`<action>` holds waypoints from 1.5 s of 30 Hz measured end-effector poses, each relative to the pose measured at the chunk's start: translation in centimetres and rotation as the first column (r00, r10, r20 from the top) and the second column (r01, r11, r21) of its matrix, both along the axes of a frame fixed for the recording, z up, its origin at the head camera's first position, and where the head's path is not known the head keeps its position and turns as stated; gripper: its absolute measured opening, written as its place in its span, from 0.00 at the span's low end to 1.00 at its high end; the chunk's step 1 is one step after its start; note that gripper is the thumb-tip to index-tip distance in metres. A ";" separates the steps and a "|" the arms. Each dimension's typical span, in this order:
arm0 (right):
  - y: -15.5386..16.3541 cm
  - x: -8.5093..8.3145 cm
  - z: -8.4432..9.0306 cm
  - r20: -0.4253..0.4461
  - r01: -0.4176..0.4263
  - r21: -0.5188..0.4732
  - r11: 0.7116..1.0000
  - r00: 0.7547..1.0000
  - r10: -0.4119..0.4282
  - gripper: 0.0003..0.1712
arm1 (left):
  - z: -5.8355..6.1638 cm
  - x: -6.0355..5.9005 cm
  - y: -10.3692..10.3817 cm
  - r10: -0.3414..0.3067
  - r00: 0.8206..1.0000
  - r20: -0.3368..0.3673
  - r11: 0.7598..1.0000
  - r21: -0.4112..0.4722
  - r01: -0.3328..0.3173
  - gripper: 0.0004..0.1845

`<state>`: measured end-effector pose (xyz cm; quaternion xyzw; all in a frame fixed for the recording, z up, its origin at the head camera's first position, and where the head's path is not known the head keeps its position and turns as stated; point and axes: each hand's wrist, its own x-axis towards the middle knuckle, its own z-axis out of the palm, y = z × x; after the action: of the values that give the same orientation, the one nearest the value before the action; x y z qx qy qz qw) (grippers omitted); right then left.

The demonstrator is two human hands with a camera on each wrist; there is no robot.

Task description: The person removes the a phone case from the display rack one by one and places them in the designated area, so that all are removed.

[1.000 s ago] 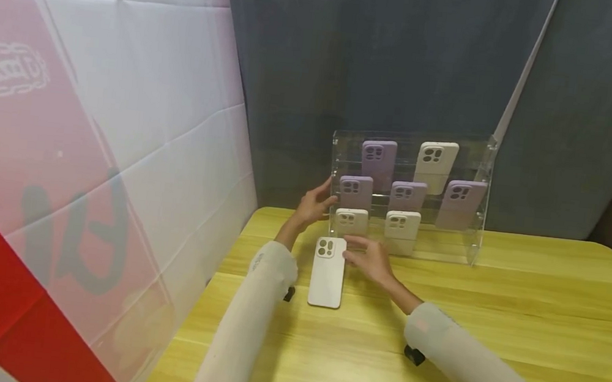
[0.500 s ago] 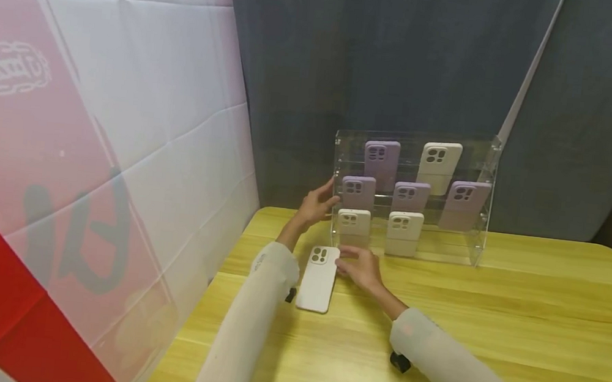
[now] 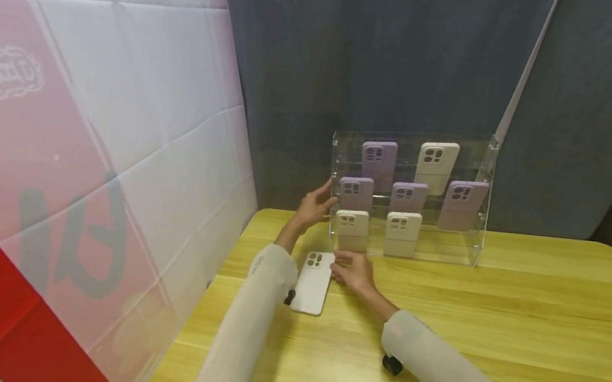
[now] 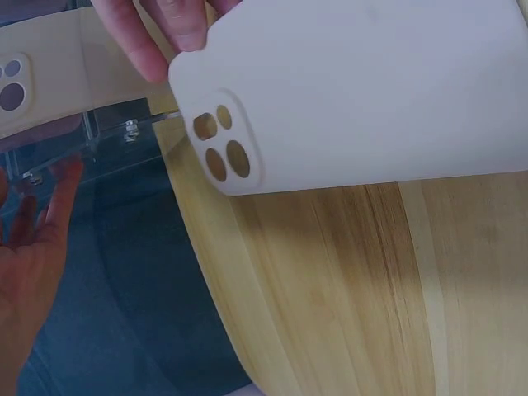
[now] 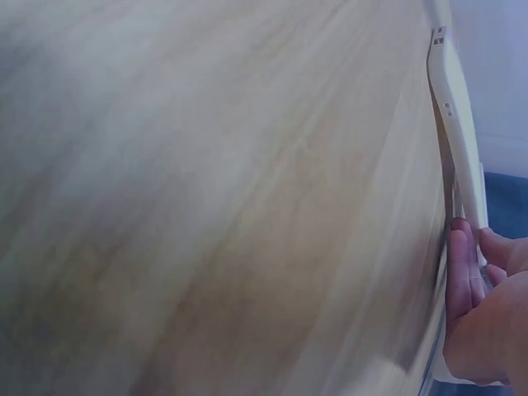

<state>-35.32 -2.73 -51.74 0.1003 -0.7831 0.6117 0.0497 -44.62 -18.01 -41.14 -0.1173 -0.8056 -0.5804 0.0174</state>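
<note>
A white phone case (image 3: 312,290) with camera cutouts is pinched at its upper right edge by my right hand (image 3: 354,272). In the left wrist view, wood shows through the cutouts of the case (image 4: 363,91). Thumb and fingers take the case's edge from both sides in the right wrist view, where the case (image 5: 459,124) is seen edge-on. My left hand (image 3: 312,209) grips the left side panel of a clear tiered display stand (image 3: 449,254), thumb toward the front.
Purple cases, such as one at top left (image 3: 379,164), and white cases, such as one at top right (image 3: 437,167), stand in the display's tiers. The display stands on a wooden table (image 3: 546,337) before a dark curtain (image 3: 408,53). A printed cloth wall (image 3: 170,110) borders the left.
My right hand has brought the white phone case left and down toward me, away from the stand, and the case has tilted slightly. My left hand stays at the stand's side.
</note>
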 end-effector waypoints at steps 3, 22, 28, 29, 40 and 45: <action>0.0 0.1 -0.1 0.007 -0.004 -0.001 1.000 1.000 0.004 0.21 | 0.0 0.0 0.1 -0.003 1.000 -0.002 1.000 0.006 0.003 0.34; 0.2 0.5 -0.3 0.036 -0.003 -0.051 0.999 0.999 0.005 0.22 | 0.4 0.4 0.8 -0.012 1.000 0.004 1.000 0.008 0.012 0.34; 0.3 0.8 0.0 0.031 -0.023 -0.050 0.998 0.999 0.025 0.23 | 0.2 0.2 0.8 -0.012 1.000 0.006 1.000 0.017 0.012 0.34; 0.4 0.9 0.0 0.028 -0.023 -0.047 0.999 0.999 0.024 0.23 | 0.2 0.2 0.8 -0.011 1.000 0.004 1.000 0.018 0.011 0.34; 1.2 1.0 0.4 -0.010 -0.062 0.017 0.998 0.998 0.062 0.21 | 0.2 0.5 0.1 0.003 1.000 -0.001 1.000 0.009 -0.003 0.34; 2.0 1.1 0.9 0.006 -0.086 -0.023 0.996 0.996 0.086 0.21 | 0.2 0.2 0.0 -0.007 1.000 -0.001 1.000 0.008 0.007 0.35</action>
<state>-34.20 -0.72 -50.88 0.1312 -0.7712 0.6226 0.0220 -44.42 -17.96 -40.95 -0.1205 -0.8028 -0.5837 0.0164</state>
